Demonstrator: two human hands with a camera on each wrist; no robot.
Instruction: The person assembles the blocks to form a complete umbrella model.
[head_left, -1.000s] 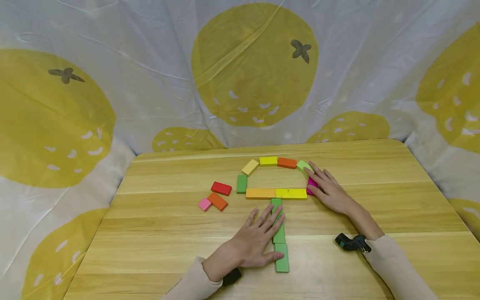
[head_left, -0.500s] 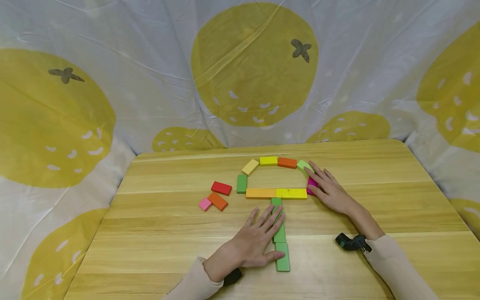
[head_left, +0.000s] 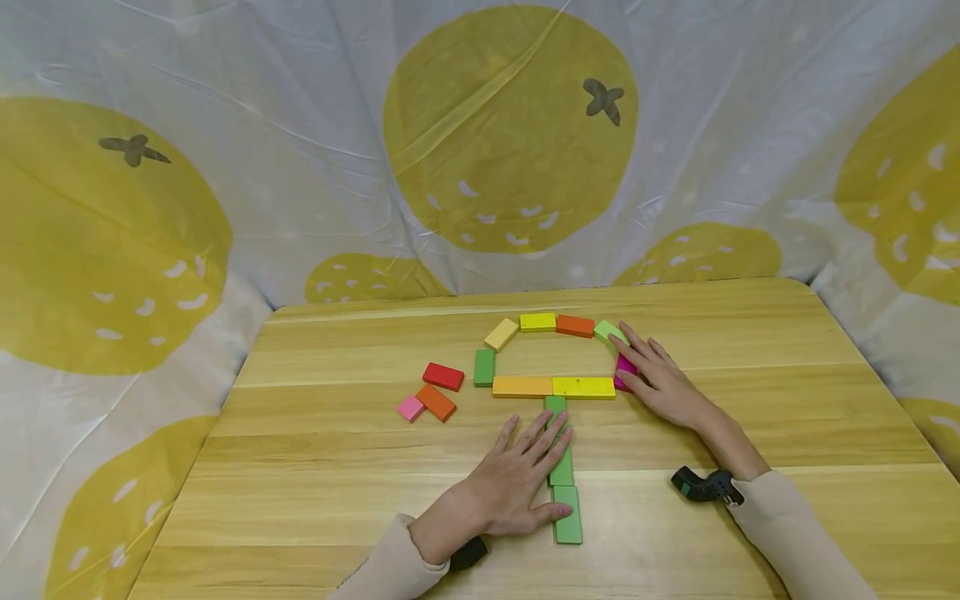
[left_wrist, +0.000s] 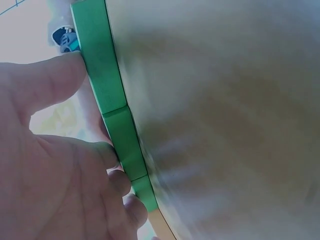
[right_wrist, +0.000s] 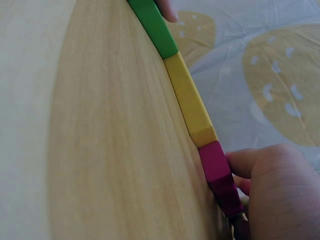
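Fingers spread and straight, my left hand [head_left: 502, 496] rests on a column of green blocks [head_left: 567, 529], its thumb on the nearest one. In the left wrist view the thumb and fingertips touch the green blocks [left_wrist: 125, 140], which lie end to end. My right hand [head_left: 663, 390] lies with extended fingers over a magenta block [head_left: 624, 372] and touches the light green block [head_left: 609, 332]. The right wrist view shows the thumb against the magenta block [right_wrist: 216, 162], beside a yellow block [right_wrist: 187, 92]. The fingers partly cover these blocks in the head view.
An orange block [head_left: 522, 387] and a yellow block [head_left: 583, 387] form a bar above the column. Several blocks, including a green one [head_left: 484, 367] and a red-orange one [head_left: 575, 325], arch behind it. Red [head_left: 443, 376], orange [head_left: 436, 402] and pink [head_left: 411, 407] blocks lie loose at left.
The green column has shifted slightly to the right under my left hand, the nearest block most visibly. My right hand stays in place on the blocks.
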